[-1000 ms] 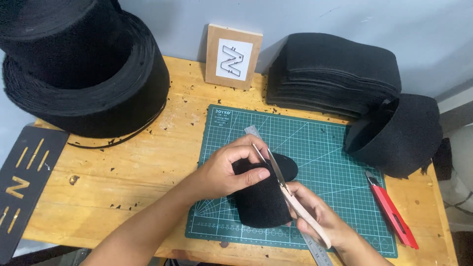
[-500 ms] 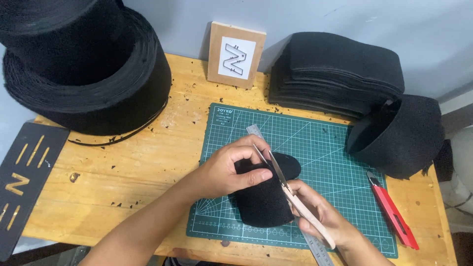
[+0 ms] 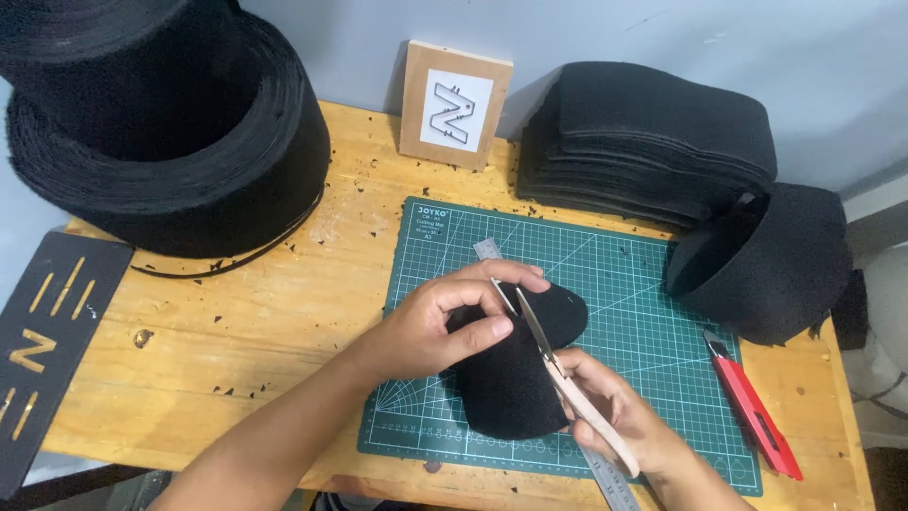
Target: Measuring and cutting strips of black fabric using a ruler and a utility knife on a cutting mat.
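A black felt piece point(image 3: 515, 378) with a rounded end lies over the green cutting mat point(image 3: 653, 284). My left hand point(image 3: 445, 326) pinches its upper edge between thumb and fingers. My right hand point(image 3: 615, 421) grips a pair of scissors point(image 3: 558, 364) with pale handles; the blades point up-left along the felt's right edge, close to my left fingertips. A steel ruler point(image 3: 605, 473) lies under the felt, its ends showing above and below it.
A red utility knife point(image 3: 752, 407) lies at the mat's right edge. Large black felt rolls point(image 3: 170, 123) stand back left, a stack of black sheets point(image 3: 653, 142) and a curled piece point(image 3: 766, 260) back right. A wooden block with a symbol point(image 3: 456, 104) leans on the wall. A black stencil point(image 3: 43, 331) lies left.
Both hands hold nearly the same pose on the felt and scissors; only the view has shifted slightly.
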